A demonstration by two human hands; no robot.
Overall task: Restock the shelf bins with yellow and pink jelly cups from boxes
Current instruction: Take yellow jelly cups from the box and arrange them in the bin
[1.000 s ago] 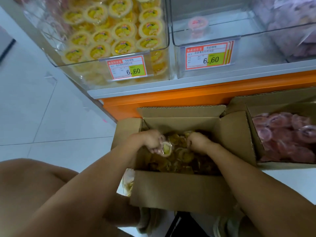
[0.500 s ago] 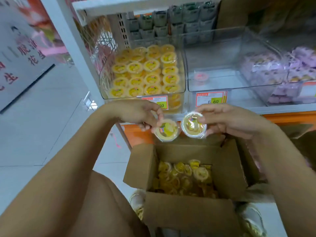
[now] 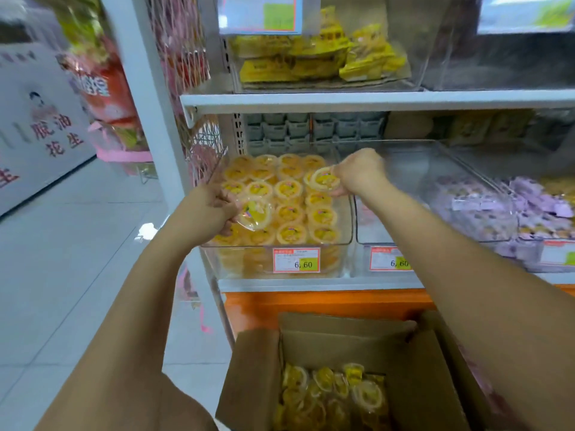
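Above the yellow bin [image 3: 329, 262], with left grip [image 3: 208, 209] pinching one yellow jelly cup [image 3: 255, 212] at the bin's 8 o'clock and right grip [image 3: 357, 174] pinching a second cup [image 3: 323, 179] at 2 o'clock, lower each lid-up onto the top layer.

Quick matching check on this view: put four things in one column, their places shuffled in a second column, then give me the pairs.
1. left hand
2. right hand
3. cardboard box
4. purple packets

A. right end of the same shelf
B. at the yellow bin's back right, holding a yellow jelly cup
C. below the shelf, flaps open
D. at the yellow bin's left side, holding a yellow jelly cup

Pairs: 1-D, 2-B, 3-C, 4-A.
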